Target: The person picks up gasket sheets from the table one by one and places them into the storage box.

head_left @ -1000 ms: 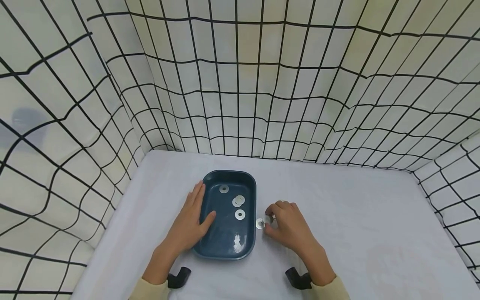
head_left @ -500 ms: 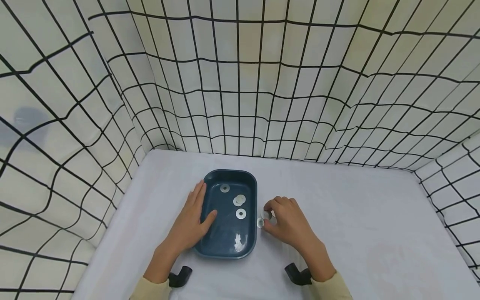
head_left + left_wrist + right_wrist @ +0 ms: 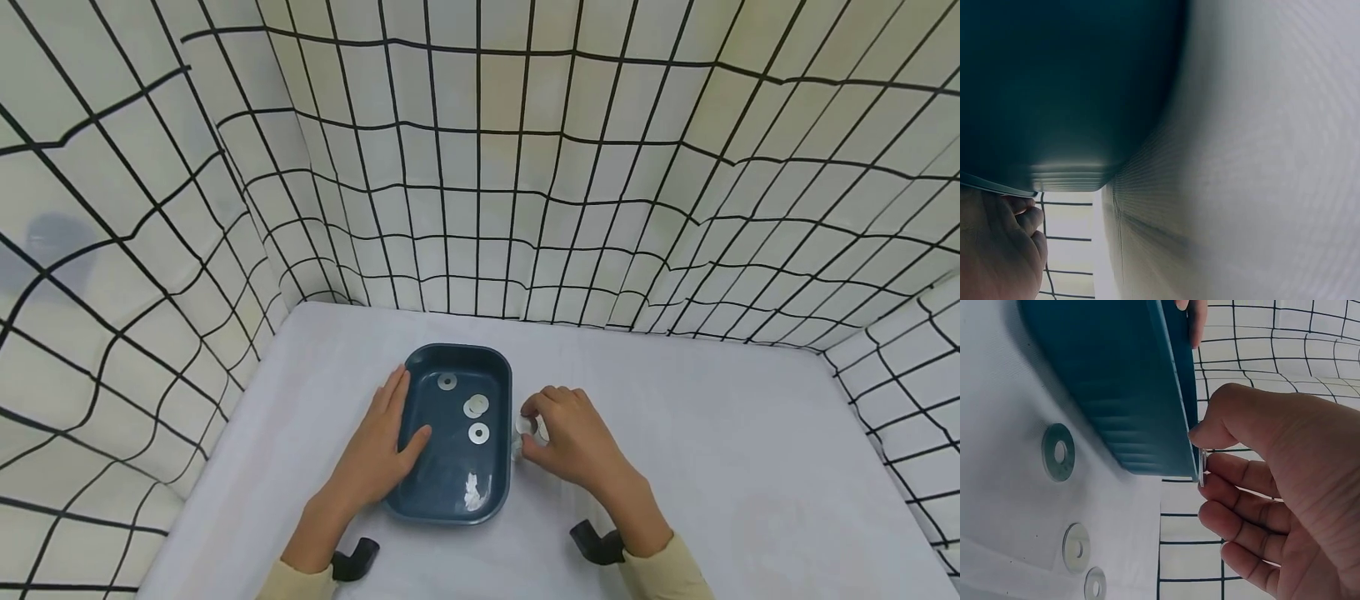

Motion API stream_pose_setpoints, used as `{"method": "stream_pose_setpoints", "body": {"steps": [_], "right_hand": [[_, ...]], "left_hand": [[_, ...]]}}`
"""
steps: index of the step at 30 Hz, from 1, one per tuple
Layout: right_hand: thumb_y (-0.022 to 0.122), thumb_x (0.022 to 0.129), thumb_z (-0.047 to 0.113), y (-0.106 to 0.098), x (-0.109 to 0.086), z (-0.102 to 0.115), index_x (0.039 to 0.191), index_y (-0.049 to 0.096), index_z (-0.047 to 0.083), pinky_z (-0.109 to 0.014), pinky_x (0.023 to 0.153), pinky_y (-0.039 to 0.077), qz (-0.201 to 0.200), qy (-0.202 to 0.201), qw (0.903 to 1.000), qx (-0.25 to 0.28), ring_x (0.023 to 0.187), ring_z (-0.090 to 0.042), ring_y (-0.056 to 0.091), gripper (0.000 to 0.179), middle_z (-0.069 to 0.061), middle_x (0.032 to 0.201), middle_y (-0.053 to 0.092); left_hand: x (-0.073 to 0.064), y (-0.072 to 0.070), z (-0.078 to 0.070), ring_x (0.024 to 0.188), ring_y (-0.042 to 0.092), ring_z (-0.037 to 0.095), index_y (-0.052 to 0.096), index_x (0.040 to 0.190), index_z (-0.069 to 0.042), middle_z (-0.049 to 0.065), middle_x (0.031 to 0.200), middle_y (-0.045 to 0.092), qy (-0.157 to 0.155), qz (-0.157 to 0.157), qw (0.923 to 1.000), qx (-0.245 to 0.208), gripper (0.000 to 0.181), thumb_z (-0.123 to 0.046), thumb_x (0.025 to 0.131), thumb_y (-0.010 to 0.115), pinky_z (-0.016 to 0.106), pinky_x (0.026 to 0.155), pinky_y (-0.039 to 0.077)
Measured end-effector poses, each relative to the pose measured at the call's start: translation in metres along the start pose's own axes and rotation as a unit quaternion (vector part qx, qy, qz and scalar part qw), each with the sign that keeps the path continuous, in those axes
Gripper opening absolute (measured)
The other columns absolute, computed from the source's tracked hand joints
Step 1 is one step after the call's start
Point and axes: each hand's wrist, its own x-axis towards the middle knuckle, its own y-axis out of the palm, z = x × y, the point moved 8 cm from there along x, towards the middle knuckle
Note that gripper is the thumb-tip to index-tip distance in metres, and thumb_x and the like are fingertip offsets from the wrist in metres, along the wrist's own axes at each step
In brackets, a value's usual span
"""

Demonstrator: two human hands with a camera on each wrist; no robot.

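A dark blue rectangular tray (image 3: 450,492) lies on the white cloth, with several flat metal washers (image 3: 478,432) inside, two of them overlapping. My left hand (image 3: 375,450) rests along its left rim, fingers straight and thumb reaching over the inside. Just outside the right rim, my right hand (image 3: 577,442) pinches a washer (image 3: 1202,467) between thumb and fingertips; the right wrist view shows it edge-on beside the rim. Below that hand on the cloth lie a nearer washer (image 3: 1059,452), a middle washer (image 3: 1076,548) and a farther washer (image 3: 1095,585).
White cloth (image 3: 712,450) covers the table. Black grid netting (image 3: 480,208) over pale walls rises behind and on both sides. A black bent piece sits at each wrist, the left piece (image 3: 356,560) and the right piece (image 3: 596,546).
The right hand has lifted its washer off the cloth and shifted slightly left, up beside the tray's rim. My left hand stays on the left rim.
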Motion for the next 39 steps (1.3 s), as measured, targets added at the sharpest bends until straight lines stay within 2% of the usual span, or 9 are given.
{"method": "stream_pose_setpoints", "body": {"steps": [6, 15, 22, 31, 39], "right_hand": [[0.087, 0.080, 0.018, -0.005, 0.003, 0.005, 0.100, 0.076, 0.013, -0.038, 0.088, 0.055, -0.014, 0.002, 0.9999, 0.001, 0.084, -0.014, 0.061, 0.024, 0.005, 0.089, 0.072], [0.088, 0.081, 0.022, -0.010, 0.013, 0.018, 0.101, 0.076, 0.012, -0.038, 0.089, 0.055, -0.020, -0.014, 0.9997, -0.002, 0.085, -0.015, 0.062, 0.025, 0.003, 0.090, 0.072], [0.086, 0.083, 0.023, -0.011, 0.018, 0.031, 0.103, 0.077, 0.012, -0.039, 0.092, 0.056, -0.005, -0.032, 0.9994, 0.007, 0.088, -0.015, 0.065, 0.025, 0.003, 0.093, 0.073], [0.085, 0.085, 0.024, -0.010, 0.027, 0.048, 0.105, 0.078, 0.013, -0.038, 0.091, 0.055, 0.006, -0.069, 0.9976, -0.007, 0.087, -0.014, 0.064, 0.024, 0.003, 0.092, 0.071], [0.083, 0.087, 0.026, -0.009, 0.032, 0.059, 0.106, 0.077, 0.014, -0.037, 0.093, 0.055, 0.016, -0.093, 0.9955, -0.015, 0.093, -0.016, 0.065, 0.023, 0.002, 0.098, 0.073]], "left_hand": [[0.001, 0.000, -0.001, 0.168, 0.014, 0.036, 0.012, 0.171, -0.006, 0.013, 0.180, 0.010, 0.006, 0.000, 1.0000, 0.007, 0.091, -0.034, 0.103, 0.066, 0.056, 0.137, 0.014], [0.001, -0.002, 0.002, 0.167, 0.014, 0.036, 0.013, 0.170, -0.006, 0.013, 0.180, 0.011, -0.001, -0.006, 1.0000, 0.001, 0.090, -0.034, 0.103, 0.066, 0.059, 0.135, 0.017], [-0.002, 0.000, 0.002, 0.167, 0.014, 0.037, 0.014, 0.170, -0.005, 0.013, 0.180, 0.011, -0.004, -0.001, 1.0000, 0.002, 0.090, -0.034, 0.103, 0.066, 0.059, 0.135, 0.016], [-0.001, -0.001, 0.002, 0.167, 0.015, 0.038, 0.014, 0.170, -0.005, 0.015, 0.180, 0.012, -0.001, 0.000, 0.9999, 0.013, 0.089, -0.032, 0.103, 0.066, 0.062, 0.134, 0.018], [0.000, 0.000, 0.002, 0.168, 0.013, 0.035, 0.012, 0.171, -0.006, 0.012, 0.180, 0.009, -0.003, 0.011, 0.9999, 0.007, 0.090, -0.034, 0.104, 0.065, 0.059, 0.135, 0.016]]}}
